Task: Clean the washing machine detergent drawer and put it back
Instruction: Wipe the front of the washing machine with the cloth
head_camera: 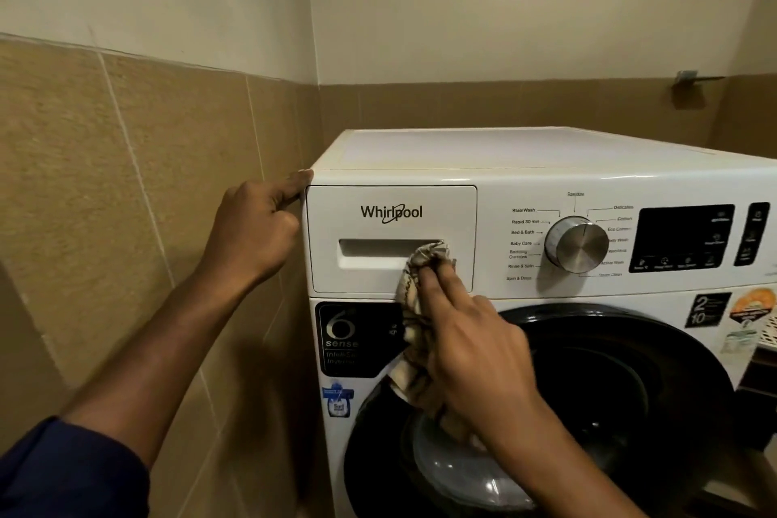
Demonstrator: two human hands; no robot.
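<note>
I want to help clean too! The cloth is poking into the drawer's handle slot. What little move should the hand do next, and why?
Probably slide the cloth leftward along the handle recess. The right hand presses it into only the recess's right end, so the rest looks unwiped. The drawer sits closed in the washing machine, and the left hand braces the machine's top left corner.

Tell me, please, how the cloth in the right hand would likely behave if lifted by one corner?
The cloth is probably floppy: it bunches at the drawer handle recess and hangs in loose folds below the right hand. It looks thin, so likely light. It would probably drape rather than hold shape.
</note>
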